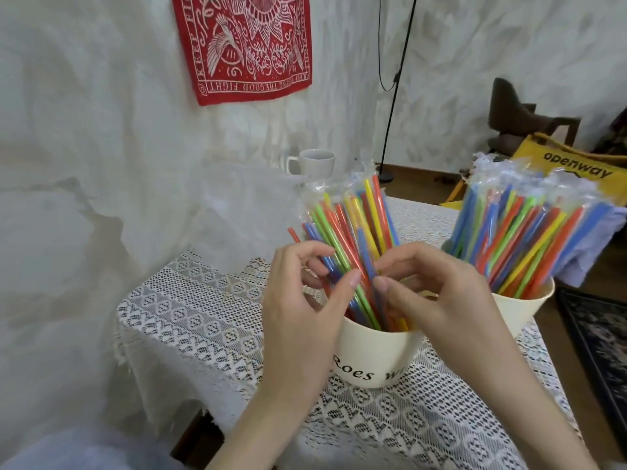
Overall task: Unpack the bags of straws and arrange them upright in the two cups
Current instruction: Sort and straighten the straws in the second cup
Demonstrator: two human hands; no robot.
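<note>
A: Starting at the left, the left hand sits just beside the near cup, fingers curled in, thumb and forefinger closing on the straws from the left side.

B: And what is it holding, exactly?

A: Looks like a pinch on a few straws, or on the clear wrapper around them. I can't tell which from here. The bundle stands in the near cup, leaning away and slightly left, its long axis running from the cup mouth up and far, with the crinkled bag top at the far end.

B: Moving right?

A: The right hand mirrors it, fingers curled, tips pressing in on the same bundle from the right. Both hands meet low on the bundle, just above the rim, so neither is clearly nearer.

B: So the wrapper is what matters?

A: My read: the plastic has to slide up along that axis, away from the hands, so the grip must travel upward.

B: Further right?

A: The second cup on the desk, well apart from both hands, holds its own bagged straws fanning up to the right. The right hand is closer to it.
</note>
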